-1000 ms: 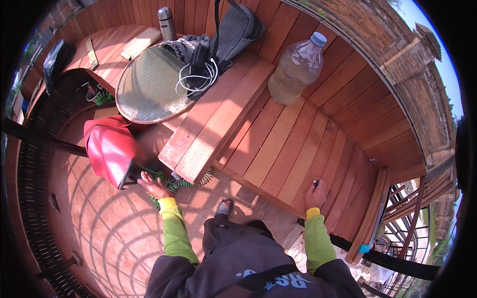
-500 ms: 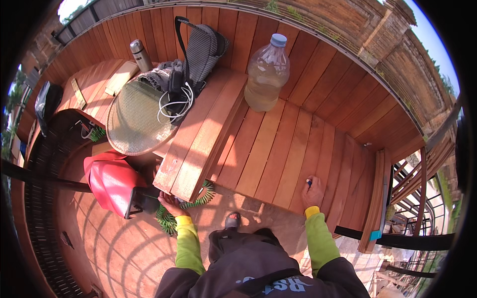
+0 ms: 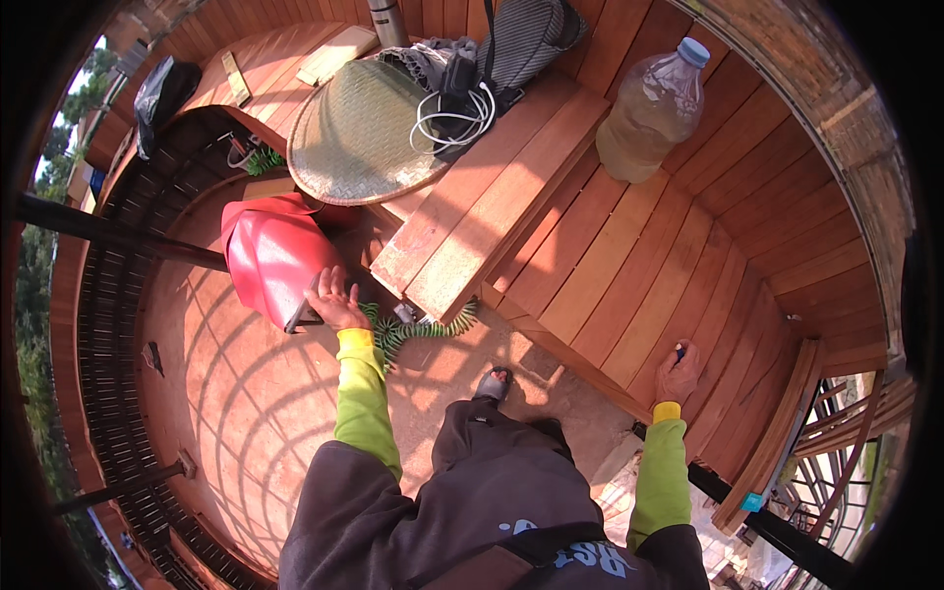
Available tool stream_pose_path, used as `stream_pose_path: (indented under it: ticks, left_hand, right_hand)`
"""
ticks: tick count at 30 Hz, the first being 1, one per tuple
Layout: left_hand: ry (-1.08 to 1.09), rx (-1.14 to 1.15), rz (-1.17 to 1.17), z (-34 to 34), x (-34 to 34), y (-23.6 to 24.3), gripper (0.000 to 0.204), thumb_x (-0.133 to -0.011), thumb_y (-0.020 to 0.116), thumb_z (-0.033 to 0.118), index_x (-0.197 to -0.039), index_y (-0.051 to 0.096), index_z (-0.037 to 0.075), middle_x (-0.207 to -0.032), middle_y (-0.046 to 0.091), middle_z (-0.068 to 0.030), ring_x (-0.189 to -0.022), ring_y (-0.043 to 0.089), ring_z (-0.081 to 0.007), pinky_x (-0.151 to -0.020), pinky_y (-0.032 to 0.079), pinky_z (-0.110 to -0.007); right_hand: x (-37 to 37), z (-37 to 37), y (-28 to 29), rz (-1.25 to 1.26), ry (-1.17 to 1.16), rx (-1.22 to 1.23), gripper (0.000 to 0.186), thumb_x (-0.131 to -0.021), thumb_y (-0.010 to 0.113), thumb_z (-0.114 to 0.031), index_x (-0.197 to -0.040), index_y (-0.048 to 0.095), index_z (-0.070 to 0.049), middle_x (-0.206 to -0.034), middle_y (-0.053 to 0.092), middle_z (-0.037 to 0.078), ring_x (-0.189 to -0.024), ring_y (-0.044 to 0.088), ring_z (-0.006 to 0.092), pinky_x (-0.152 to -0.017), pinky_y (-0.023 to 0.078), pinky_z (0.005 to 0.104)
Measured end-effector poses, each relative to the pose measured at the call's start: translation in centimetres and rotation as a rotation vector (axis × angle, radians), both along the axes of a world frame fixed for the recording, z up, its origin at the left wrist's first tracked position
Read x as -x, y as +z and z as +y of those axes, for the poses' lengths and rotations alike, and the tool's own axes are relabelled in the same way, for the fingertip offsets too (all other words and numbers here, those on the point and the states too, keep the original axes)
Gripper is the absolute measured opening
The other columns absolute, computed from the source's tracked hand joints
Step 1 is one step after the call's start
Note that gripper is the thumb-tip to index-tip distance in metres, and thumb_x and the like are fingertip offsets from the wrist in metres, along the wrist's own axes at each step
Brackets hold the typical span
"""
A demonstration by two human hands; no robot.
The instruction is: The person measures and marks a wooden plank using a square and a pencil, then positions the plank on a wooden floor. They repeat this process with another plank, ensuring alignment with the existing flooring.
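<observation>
My left hand (image 3: 336, 298), open with its fingers spread, is at the near right edge of a red, glossy sheet-like cover (image 3: 275, 254). Whether it touches the cover I cannot tell. A green coiled hose (image 3: 433, 329) runs beside that hand, below the end of a thick raised wooden board (image 3: 472, 231). On the slatted wooden bench (image 3: 629, 295) to the right rests my right hand (image 3: 677, 376). It is closed round a small, dark-ended, pen-like thing (image 3: 680, 350), mostly hidden by the fingers.
A woven conical hat (image 3: 354, 138), a white cable (image 3: 418, 128) and a grey bag (image 3: 536, 39) lie on the far boards. A large bottle (image 3: 649, 118) of cloudy liquid stands on the bench. Dark metal bars (image 3: 128, 236) cross the left side.
My view has turned left. My left hand has come out from under the raised board's end, moved toward the red cover and spread its fingers. My right hand stays closed on the bench.
</observation>
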State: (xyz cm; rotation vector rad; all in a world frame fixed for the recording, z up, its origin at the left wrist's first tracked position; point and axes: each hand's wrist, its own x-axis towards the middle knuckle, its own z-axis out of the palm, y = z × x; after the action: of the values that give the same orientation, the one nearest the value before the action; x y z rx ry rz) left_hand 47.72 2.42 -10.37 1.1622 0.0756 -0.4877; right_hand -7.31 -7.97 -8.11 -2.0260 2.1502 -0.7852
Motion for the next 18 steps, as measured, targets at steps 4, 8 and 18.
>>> stream_pose_path:
  ticks: [4, 8, 18]
  left_hand:
    - [0.006, 0.069, 0.017, -0.2, -0.8, 0.5, 0.079, -0.088, 0.021, 0.067, -0.136, 0.039, 0.007, -0.135, 0.047, -0.0135, -0.131, 0.036, -0.0229, -0.105, 0.02, -0.046]
    - [-0.015, -0.004, -0.027, -1.4, 0.1, 0.2, 0.081, -0.087, 0.019, 0.07, -0.133, 0.041, 0.008, -0.131, 0.052, -0.0121, -0.127, 0.039, -0.023, -0.106, 0.018, -0.045]
    - [-0.087, 0.223, 0.101, -5.8, 2.6, -1.0, 0.08, -0.087, 0.031, 0.071, -0.119, 0.049, 0.0, -0.095, 0.061, -0.0186, -0.095, 0.058, -0.0272, -0.089, 0.045, -0.039]
  right_hand:
    - [0.2, -0.2, 0.0, 0.046, 0.0, 0.001, 0.021, -0.08, 0.051, -0.006, -0.101, 0.054, -0.006, -0.099, 0.058, 0.015, -0.091, 0.057, 0.0357, -0.077, 0.048, 0.0429]
    - [-0.2, -0.5, 0.3, 0.08, -0.004, 0.014, 0.019, -0.08, 0.05, -0.005, -0.099, 0.054, -0.005, -0.098, 0.058, 0.015, -0.09, 0.058, 0.0358, -0.077, 0.047, 0.0435]
    - [-0.9, -0.9, 0.7, 0.073, 0.0, 0.008, 0.018, -0.078, 0.054, -0.008, -0.096, 0.053, -0.006, -0.092, 0.056, 0.014, -0.084, 0.058, 0.0366, -0.07, 0.049, 0.0442]
